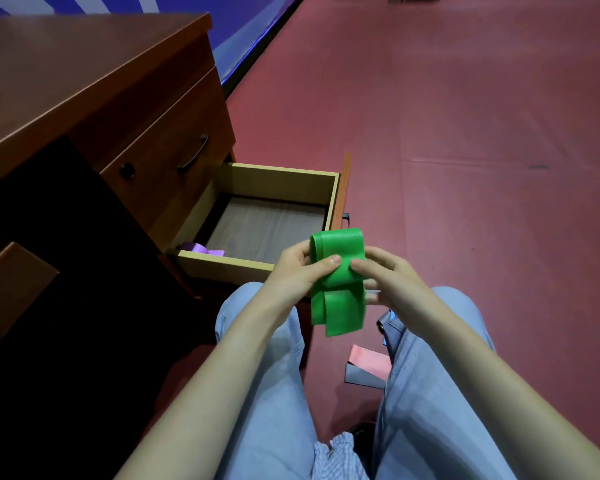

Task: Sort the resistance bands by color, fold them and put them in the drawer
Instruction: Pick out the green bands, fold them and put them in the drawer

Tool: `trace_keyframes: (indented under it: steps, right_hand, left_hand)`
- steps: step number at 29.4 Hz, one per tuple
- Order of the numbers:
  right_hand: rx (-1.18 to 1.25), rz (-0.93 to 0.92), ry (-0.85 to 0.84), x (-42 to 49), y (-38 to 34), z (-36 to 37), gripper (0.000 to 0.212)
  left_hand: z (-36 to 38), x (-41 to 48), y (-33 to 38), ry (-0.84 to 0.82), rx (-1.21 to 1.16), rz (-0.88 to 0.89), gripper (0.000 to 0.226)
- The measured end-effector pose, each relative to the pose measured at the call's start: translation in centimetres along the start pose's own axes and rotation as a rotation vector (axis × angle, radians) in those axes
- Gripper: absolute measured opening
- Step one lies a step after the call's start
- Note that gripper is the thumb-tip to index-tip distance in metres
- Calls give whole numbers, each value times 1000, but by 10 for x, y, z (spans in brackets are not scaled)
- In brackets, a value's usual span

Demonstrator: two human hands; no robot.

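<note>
**Green band folded in both hands, just short of the drawer**

Nearest, on the dark red floor (pixel 465 133) between the person's knees, lie a flat pink rubber band (pixel 369 358) and a flat grey rubber band (pixel 359 377), overlapping and not yet folded. Above the knees, the wide green rubber resistance band (pixel 338 285) is doubled over into a loose bundle. The left hand (pixel 298 271) grips its left side with the thumb on top; the right hand (pixel 392 275) pinches the right side, thumb pressing the middle. The band looks light, limp and springy, likely to unfold if released, so the hold belongs across the middle of the layers, pinning them together. Beyond, the pale wooden open drawer (pixel 333 199) holds a folded purple rubber band (pixel 201 249) in its near left corner. The brown wooden desk surface (pixel 66 74) lies farthest.
</note>
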State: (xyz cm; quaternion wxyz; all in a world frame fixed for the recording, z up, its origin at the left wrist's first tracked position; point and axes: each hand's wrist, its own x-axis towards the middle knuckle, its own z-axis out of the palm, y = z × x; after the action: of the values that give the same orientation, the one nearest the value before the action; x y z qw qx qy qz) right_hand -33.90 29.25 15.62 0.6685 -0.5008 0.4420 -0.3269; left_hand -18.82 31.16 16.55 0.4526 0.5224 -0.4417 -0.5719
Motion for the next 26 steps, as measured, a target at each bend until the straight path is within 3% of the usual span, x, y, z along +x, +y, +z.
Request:
trace_keyframes:
  steps: [4,8,12,18,20,23,26]
  right_hand:
    - [118,-67,6,2,3,-1,21]
    - [185,-145,55,4,6,0,24]
    - [74,-210,79,6,10,-3,30]
    - [14,-273,47,3,13,-3,28]
    - [-25,-265,66,2,17,-4,30]
    - [-63,-253,84,1,23,-4,33]
    - [-22,-229,75,0,25,-2,38]
  left_hand:
    - [0,-3,-5,16,-80,-37,18]
    - [-2,-8,-10,-111,-246,-240,33]
    - [-2,-11,-13,-81,-310,-360,36]
    - [-6,-9,-8,-74,-481,-435,69]
    - [-8,-10,-6,-86,-462,-414,62]
    - [-4,-11,-7,-59,-315,-361,33]
    - [-2,-12,-12,-9,-250,-315,31]
